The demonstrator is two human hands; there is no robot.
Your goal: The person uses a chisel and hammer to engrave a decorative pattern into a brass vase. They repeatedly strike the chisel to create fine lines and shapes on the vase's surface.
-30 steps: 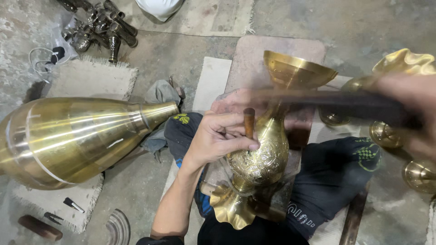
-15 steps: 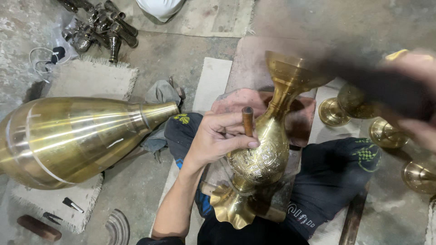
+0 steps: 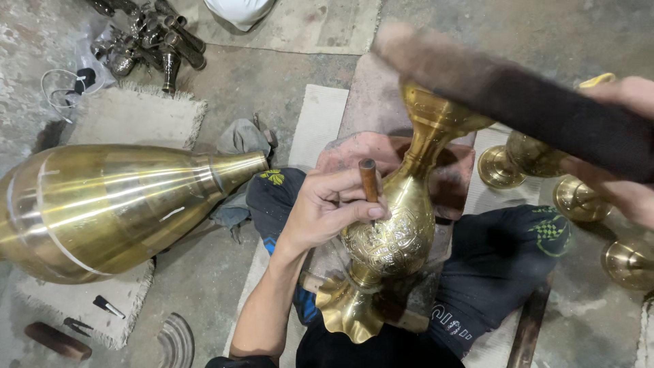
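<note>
1. We see our left hand [image 3: 325, 208] resting against the belly of a brass vase [image 3: 395, 232], its fingers clenched around a short brown punch [image 3: 368, 180] that stands nearly upright with its tip on the engraved metal.
2. The vase lies tilted across our lap between our dark trouser legs [image 3: 504, 266], its scalloped foot towards us and its flared mouth pointing away, over a reddish cushion [image 3: 354, 151].
3. Our right hand [image 3: 623, 153] sits at the right edge, gripping a dark wooden mallet [image 3: 518, 95] whose long blurred head stretches up and left above the mouth of the vase.
4. Of packages, labels or signs we find little: a small yellow-green emblem [image 3: 274, 176] on the dark cloth by our left knee, a green chequered patch [image 3: 545, 228] on the right leg, and pale lettering low on the trousers, too small to make out.
5. A large brass cone-shaped vessel [image 3: 116, 208] lies on its side to our left, partly on a pale mat [image 3: 136, 116].
6. Small brass goblet-like pieces [image 3: 579, 197] stand at the right; dark metal parts [image 3: 146, 37] are heaped at the top left.
7. Compared with half a second ago, the mallet has swung from the right edge to a place above the vase's mouth, while the left hand and punch hold the same spot.
</note>
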